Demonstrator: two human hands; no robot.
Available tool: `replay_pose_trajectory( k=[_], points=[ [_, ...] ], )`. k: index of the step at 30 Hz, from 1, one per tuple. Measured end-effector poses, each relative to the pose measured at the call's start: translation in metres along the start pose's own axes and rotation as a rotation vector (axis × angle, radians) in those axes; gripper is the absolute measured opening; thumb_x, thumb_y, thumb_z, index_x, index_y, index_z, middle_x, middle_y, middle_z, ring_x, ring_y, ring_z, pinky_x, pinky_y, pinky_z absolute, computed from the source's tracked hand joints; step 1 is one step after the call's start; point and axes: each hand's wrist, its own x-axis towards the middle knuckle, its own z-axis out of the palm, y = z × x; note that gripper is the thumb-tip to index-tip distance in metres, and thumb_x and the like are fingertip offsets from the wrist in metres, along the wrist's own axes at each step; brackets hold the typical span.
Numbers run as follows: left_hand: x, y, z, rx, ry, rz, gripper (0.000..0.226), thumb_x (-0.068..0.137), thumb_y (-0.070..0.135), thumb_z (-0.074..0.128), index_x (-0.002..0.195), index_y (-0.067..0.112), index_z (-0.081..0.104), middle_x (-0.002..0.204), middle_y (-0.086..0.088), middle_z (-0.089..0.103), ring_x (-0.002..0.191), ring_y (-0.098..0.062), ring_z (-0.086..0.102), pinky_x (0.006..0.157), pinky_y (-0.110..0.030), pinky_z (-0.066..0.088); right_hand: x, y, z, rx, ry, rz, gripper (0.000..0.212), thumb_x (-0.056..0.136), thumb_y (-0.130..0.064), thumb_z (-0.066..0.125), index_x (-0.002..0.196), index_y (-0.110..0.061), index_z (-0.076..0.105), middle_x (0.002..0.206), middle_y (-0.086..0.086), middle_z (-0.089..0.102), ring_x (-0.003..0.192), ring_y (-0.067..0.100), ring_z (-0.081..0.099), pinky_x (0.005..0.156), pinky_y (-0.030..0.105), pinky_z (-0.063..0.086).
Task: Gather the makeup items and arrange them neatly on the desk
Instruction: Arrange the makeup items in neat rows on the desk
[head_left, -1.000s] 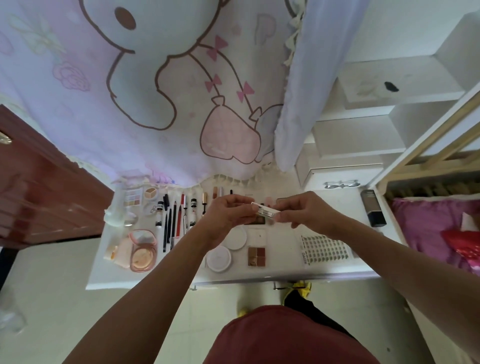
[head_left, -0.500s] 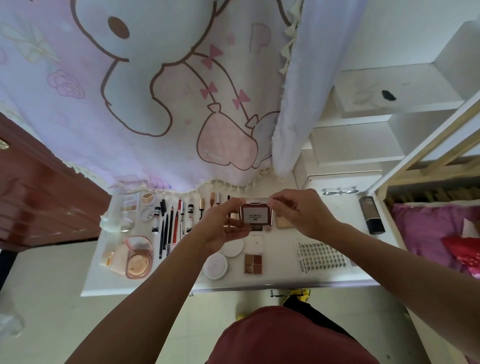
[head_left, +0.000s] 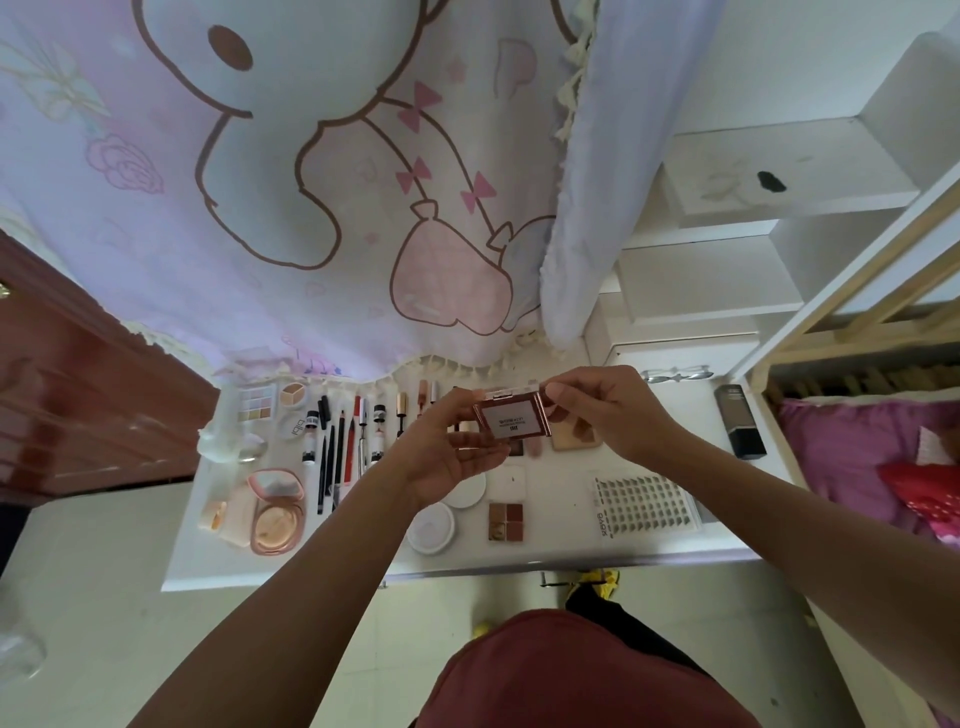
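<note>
- Head view, far left: an open round powder compact (head_left: 275, 519) lies near the front-left corner of the white desk (head_left: 561, 545), close to the edge. A forearm passing over it could push it off, and the pressed powder would probably break.
- Next to it, the row of pencils and tubes (head_left: 340, 447) lies parallel and tight. I judge that a wrist touching one of them would roll the others out of line.
- The left hand (head_left: 447, 452) grasps the rose-gold case (head_left: 513, 420), with fingers curled round its left side and lower edge.
- This case, the thing now being placed, is in the air above the middle of the desk, with its label face toward the camera. It looks smooth and shiny, so it may slip. Whether its lid is latched I cannot tell; if not, it could open while being turned.
- The right hand (head_left: 613, 410) pinches the right edge of the case with its fingertips. Such a light pinch gives little control if the other hand lets go first.
- Below the hands lie round white lids (head_left: 430, 527) and a small four-colour palette (head_left: 505, 521). A dropped case would likely hit and scatter them.
- Further right, the lash tray (head_left: 644, 503) sits near the front edge, where an elbow could catch it. The dark bottle (head_left: 740, 423) is well apart and least at risk.
</note>
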Motion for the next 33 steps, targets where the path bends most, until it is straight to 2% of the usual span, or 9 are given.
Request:
replay_pose_trajectory(
  k=[5,7,9,13,15,18,21,24,33],
  points=[
    [-0.003,-0.001,-0.005,-0.131,-0.112,-0.019,0.063,0.059,0.027,0.077,0.113,0.001,0.056,0.098,-0.028,0.064,0.084,-0.038,0.068,0.071,-0.036,0.060,-0.003,0.000,0.003,0.000,-0.045,-0.049,0.014,0.091,-0.015,0.066,0.096,-0.025,0.074,0.075,0.008,0.073,0.053,0.014,0.053,0.052,0.018,0.044],
    [-0.002,-0.002,-0.008,-0.146,-0.126,-0.011,0.067,0.053,0.030,0.078,0.111,0.000,0.059,0.100,-0.028,0.065,0.087,-0.037,0.068,0.076,-0.036,0.060,-0.004,-0.001,0.005,-0.123,-0.048,-0.133,0.013,0.091,-0.016,0.067,0.097,-0.023,0.076,0.076,0.001,0.074,0.057,0.006,0.059,0.058,0.014,0.044],
    [-0.001,-0.003,-0.013,-0.157,-0.131,-0.009,0.065,0.052,0.030,0.078,0.108,0.000,0.062,0.103,-0.028,0.065,0.090,-0.036,0.067,0.082,-0.036,0.059,-0.004,-0.002,0.008,-0.298,-0.021,-0.236,0.013,0.092,-0.018,0.066,0.099,-0.018,0.077,0.074,-0.010,0.072,0.061,0.001,0.060,0.059,0.010,0.042],
    [0.000,-0.001,-0.018,-0.149,-0.129,-0.013,0.065,0.053,0.027,0.079,0.109,0.000,0.060,0.104,-0.029,0.064,0.091,-0.037,0.067,0.084,-0.038,0.058,-0.006,-0.002,0.007,-0.572,-0.016,-0.463,0.021,0.093,-0.025,0.059,0.104,-0.016,0.075,0.076,-0.008,0.073,0.057,0.005,0.057,0.056,0.009,0.040],
    [-0.001,0.000,-0.018,-0.143,-0.129,-0.008,0.067,0.053,0.026,0.079,0.111,-0.001,0.058,0.102,-0.028,0.065,0.090,-0.037,0.068,0.083,-0.038,0.059,-0.007,-0.002,0.006,-0.636,-0.014,-0.550,0.023,0.094,-0.026,0.057,0.104,-0.014,0.074,0.078,-0.005,0.074,0.056,0.007,0.058,0.053,0.020,0.048],
    [-0.004,0.003,-0.018,-0.123,-0.133,0.018,0.060,0.060,0.023,0.076,0.111,-0.001,0.058,0.098,-0.027,0.067,0.088,-0.036,0.069,0.084,-0.038,0.059,-0.008,-0.002,0.006,-0.640,0.041,-0.631,0.027,0.095,-0.028,0.054,0.104,-0.012,0.074,0.080,-0.002,0.075,0.055,0.009,0.059,0.050,0.025,0.049],
    [-0.005,0.007,-0.019,-0.082,-0.127,0.057,0.041,0.070,0.021,0.069,0.105,0.001,0.060,0.095,-0.025,0.066,0.086,-0.035,0.069,0.080,-0.038,0.060,-0.008,-0.003,0.007,-0.630,0.073,-0.667,0.027,0.095,-0.027,0.054,0.106,-0.012,0.073,0.081,-0.004,0.075,0.059,0.002,0.052,0.053,0.014,0.041],
    [-0.006,0.011,-0.019,-0.041,-0.118,0.088,0.040,0.070,0.020,0.068,0.104,0.001,0.060,0.095,-0.024,0.064,0.087,-0.034,0.066,0.075,-0.037,0.060,-0.009,-0.005,0.010,-0.624,0.117,-0.733,0.027,0.095,-0.024,0.055,0.107,-0.008,0.073,0.081,-0.001,0.074,0.065,0.007,0.054,0.060,0.007,0.034],
    [-0.007,0.009,-0.014,0.020,-0.070,0.142,0.034,0.071,0.020,0.069,0.098,0.000,0.064,0.089,-0.022,0.066,0.083,-0.032,0.068,0.075,-0.036,0.060,-0.011,-0.002,0.009,-0.715,0.088,-0.741,0.029,0.097,-0.025,0.047,0.103,-0.008,0.070,0.074,0.001,0.071,0.049,0.013,0.055,0.049,0.016,0.040]
  ],
)
